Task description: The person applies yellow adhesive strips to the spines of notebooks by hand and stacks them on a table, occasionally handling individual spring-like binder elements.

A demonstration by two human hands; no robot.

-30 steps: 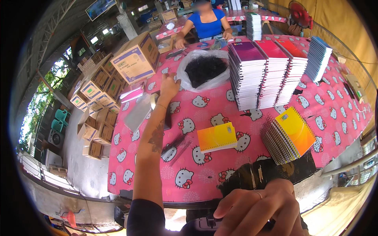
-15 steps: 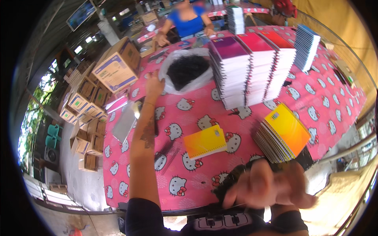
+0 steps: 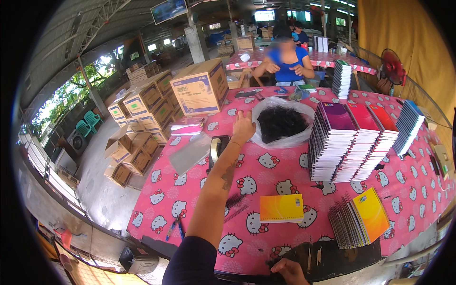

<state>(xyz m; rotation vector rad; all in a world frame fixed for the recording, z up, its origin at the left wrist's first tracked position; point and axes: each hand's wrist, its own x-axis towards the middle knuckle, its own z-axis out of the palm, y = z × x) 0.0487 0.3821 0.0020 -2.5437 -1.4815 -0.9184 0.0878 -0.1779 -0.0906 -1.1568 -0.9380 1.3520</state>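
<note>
My left hand [image 3: 243, 124] reaches far across the table, its fingers apart beside the left rim of a white plastic bag [image 3: 264, 138]. A heap of black, tangled-looking binding coils [image 3: 281, 124] fills the bag. Low at the front edge of the table is my right hand [image 3: 289, 271], loosely curled and partly cut off by the picture's edge; I see nothing held in it. Between the arms lies a yellow-orange notebook [image 3: 281, 208] with holes along its lower edge. To its right stands a stack of yellow spiral notebooks [image 3: 363, 218]. Loose dark coils [image 3: 236, 204] lie beside my left forearm.
Tall stacks of purple, pink and red spiral notebooks [image 3: 337, 147] stand right of the bag. Left of my arm are a tape dispenser [image 3: 216, 151], a clear sheet [image 3: 190, 154] and pliers [image 3: 175, 229]. A cardboard box [image 3: 202, 88] stands behind. Another person [image 3: 287, 64] sits opposite.
The view has tilted up and shifted left, showing more of the room. My right hand has dropped toward the table's front edge. My left hand stays beside the bag.
</note>
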